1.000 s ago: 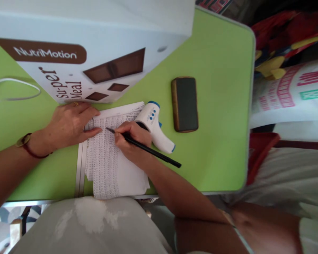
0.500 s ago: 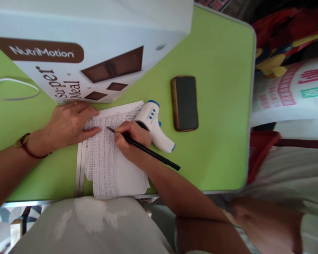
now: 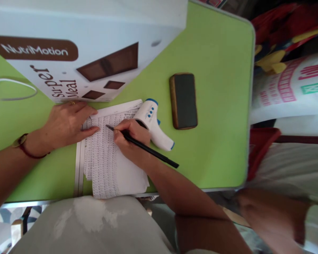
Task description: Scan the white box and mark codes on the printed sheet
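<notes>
Right hand [image 3: 132,141] pinching black pen [image 3: 155,151], tip at written rows of the paper stack [image 3: 131,176]; tip contact too small to tell. Left hand [image 3: 65,123] laid palm-down, fingers loosely spread, thumb over stack's left edge, gripping nothing. Hands apart. Stack lies on green table [image 3: 219,151] at near edge. White thermometer gun [image 3: 160,135] just beside right hand; dark phone [image 3: 184,100] farther right. White NutriMotion box [image 3: 108,21] behind stack, white cable [image 3: 18,81] left of it. Printed sack [image 3: 288,88] right, off table.
</notes>
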`<state>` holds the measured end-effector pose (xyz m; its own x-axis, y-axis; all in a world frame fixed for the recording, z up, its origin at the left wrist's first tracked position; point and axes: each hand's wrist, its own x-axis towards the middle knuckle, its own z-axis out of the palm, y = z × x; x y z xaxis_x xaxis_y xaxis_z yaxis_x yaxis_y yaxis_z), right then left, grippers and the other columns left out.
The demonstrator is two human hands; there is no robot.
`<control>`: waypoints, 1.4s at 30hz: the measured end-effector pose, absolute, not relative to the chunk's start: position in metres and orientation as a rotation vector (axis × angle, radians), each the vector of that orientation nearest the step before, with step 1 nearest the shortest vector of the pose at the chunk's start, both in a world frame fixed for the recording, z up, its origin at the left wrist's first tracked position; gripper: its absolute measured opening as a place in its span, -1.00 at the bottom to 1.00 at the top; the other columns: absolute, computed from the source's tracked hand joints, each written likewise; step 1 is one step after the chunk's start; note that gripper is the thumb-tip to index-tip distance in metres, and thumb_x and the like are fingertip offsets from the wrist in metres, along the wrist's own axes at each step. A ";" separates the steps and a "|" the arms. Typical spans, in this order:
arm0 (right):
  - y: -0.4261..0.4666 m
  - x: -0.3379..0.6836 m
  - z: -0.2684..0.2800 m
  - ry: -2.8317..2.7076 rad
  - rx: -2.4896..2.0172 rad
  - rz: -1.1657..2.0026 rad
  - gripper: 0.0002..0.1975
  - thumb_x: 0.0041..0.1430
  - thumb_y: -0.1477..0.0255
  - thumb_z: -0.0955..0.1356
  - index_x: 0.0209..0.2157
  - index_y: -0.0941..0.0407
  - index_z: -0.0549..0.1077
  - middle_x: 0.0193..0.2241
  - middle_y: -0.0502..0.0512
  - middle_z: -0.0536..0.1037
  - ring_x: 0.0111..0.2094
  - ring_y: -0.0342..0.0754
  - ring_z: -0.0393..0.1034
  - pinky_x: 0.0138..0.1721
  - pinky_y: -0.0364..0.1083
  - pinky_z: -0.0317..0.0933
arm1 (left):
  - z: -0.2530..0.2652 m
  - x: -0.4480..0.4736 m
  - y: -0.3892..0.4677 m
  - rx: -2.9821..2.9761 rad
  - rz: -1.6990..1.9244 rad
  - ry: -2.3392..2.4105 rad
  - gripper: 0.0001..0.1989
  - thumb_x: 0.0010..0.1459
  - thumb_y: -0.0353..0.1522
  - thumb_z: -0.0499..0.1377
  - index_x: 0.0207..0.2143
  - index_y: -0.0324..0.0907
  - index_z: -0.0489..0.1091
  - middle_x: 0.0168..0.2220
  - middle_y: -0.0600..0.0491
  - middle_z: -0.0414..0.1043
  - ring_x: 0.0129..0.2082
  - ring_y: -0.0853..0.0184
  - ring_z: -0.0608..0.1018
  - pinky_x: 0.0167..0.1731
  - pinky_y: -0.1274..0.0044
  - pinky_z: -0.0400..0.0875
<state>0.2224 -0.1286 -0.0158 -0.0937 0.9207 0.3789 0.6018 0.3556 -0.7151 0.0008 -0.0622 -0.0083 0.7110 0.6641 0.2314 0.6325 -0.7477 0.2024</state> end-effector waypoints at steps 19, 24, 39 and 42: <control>-0.131 0.223 -0.015 -1.732 -1.401 0.548 -0.86 0.04 0.56 0.30 -0.48 0.02 0.32 -0.61 -0.14 0.44 -0.58 -0.17 0.32 -0.53 -0.14 0.25 | -0.006 0.002 -0.062 2.808 0.319 1.117 -0.61 0.36 -0.05 0.04 -0.05 -0.11 0.46 -0.21 0.01 0.61 -0.26 0.21 0.62 -0.33 0.45 0.38; -0.131 0.221 -0.014 -1.741 -1.386 0.597 -0.89 0.07 0.54 0.31 -0.45 0.03 0.37 -0.60 -0.14 0.47 -0.59 -0.18 0.32 -0.54 -0.16 0.24 | -0.006 0.002 -0.062 2.788 0.292 1.118 -0.60 0.35 -0.04 0.04 -0.04 -0.11 0.46 -0.24 0.01 0.61 -0.26 0.21 0.62 -0.30 0.44 0.41; -0.131 0.220 -0.018 -1.780 -1.285 0.596 -0.83 0.04 0.61 0.32 -0.46 0.04 0.36 -0.64 -0.18 0.41 -0.64 -0.23 0.27 -0.58 -0.20 0.21 | -0.005 0.004 -0.063 2.730 0.299 1.139 -0.60 0.33 -0.07 0.08 -0.01 -0.13 0.49 -0.25 -0.02 0.59 -0.24 0.18 0.62 -0.31 0.42 0.40; -0.131 0.220 -0.016 -1.779 -1.309 0.599 -0.84 0.04 0.60 0.31 -0.46 0.03 0.36 -0.64 -0.17 0.43 -0.63 -0.21 0.28 -0.58 -0.19 0.22 | -0.005 0.004 -0.063 2.705 0.285 1.149 -0.59 0.33 -0.06 0.07 -0.01 -0.12 0.49 -0.25 -0.02 0.59 -0.23 0.15 0.61 -0.30 0.40 0.40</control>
<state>0.2204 -0.1310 -0.0164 -0.1153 0.9342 0.3376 0.5397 0.3443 -0.7683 0.0038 -0.0634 -0.0052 0.6812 0.7250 0.1018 0.6887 -0.6818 0.2466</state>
